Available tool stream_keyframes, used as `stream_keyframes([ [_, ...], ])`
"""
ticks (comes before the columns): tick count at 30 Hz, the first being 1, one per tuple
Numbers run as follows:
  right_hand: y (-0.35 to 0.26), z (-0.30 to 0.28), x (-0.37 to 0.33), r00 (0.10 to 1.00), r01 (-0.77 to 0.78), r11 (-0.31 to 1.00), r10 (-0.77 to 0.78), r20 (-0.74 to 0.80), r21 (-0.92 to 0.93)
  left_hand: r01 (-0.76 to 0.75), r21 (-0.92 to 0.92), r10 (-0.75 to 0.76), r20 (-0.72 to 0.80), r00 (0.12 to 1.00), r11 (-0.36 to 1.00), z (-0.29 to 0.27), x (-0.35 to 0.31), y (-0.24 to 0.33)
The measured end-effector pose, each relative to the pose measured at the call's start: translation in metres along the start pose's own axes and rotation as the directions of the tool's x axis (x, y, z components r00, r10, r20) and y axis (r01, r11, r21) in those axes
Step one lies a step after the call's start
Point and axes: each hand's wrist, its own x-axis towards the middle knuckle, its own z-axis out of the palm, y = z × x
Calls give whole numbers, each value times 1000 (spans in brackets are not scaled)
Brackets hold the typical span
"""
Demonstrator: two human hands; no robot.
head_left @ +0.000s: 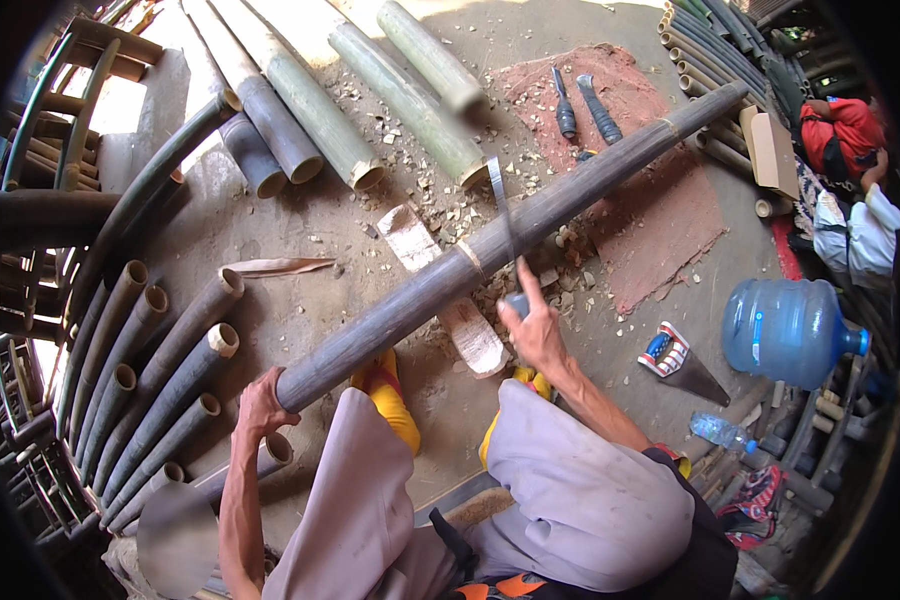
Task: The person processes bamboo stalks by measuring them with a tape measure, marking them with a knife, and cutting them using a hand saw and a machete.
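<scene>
A long dark bamboo pole [390, 305] lies slantwise before me, from the lower left to the upper right. My left hand [262, 402] is closed round its near end. In my right hand [538, 335] is a knife with a dark handle, the index finger stretched toward the blade. The narrow knife blade [500, 195] crosses over the pole just right of a pale ring at a node. Beneath the pole is a pale, chopped wooden block [473, 340], showing on both sides of it. Wood chips are scattered around the block.
Cut bamboo poles [305, 100] lie at the far left; several more [175, 370] fan out at left. Two dark-handled tools [598, 108] rest on a reddish mat [660, 230]. A handsaw [682, 365], a blue water jug [782, 333] and another person [840, 140] are at right.
</scene>
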Motion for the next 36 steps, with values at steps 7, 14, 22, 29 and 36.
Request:
stream_keyframes([
  [7, 36, -11, 14, 992, 102, 983, -112, -61, -150, -16, 329, 179, -471, 864, 944, 43, -7, 19],
  [14, 47, 3, -14, 818, 568, 717, -441, 368, -404, -36, 142, 70, -237, 969, 989, 16, 2, 20],
  [22, 23, 2, -22, 838, 526, 773, -399, 373, -354, -22, 101, 33, -105, 994, 995, 7, 6, 13],
  [29, -4, 7, -18, 986, 105, 972, -74, 150, -210, -17, 242, 112, -383, 917, 970, 31, -2, 23],
  [36, -2, -3, 12, 984, -128, 990, 134, -119, 63, -93, 69, 104, -168, 980, 993, 8, 14, 24],
])
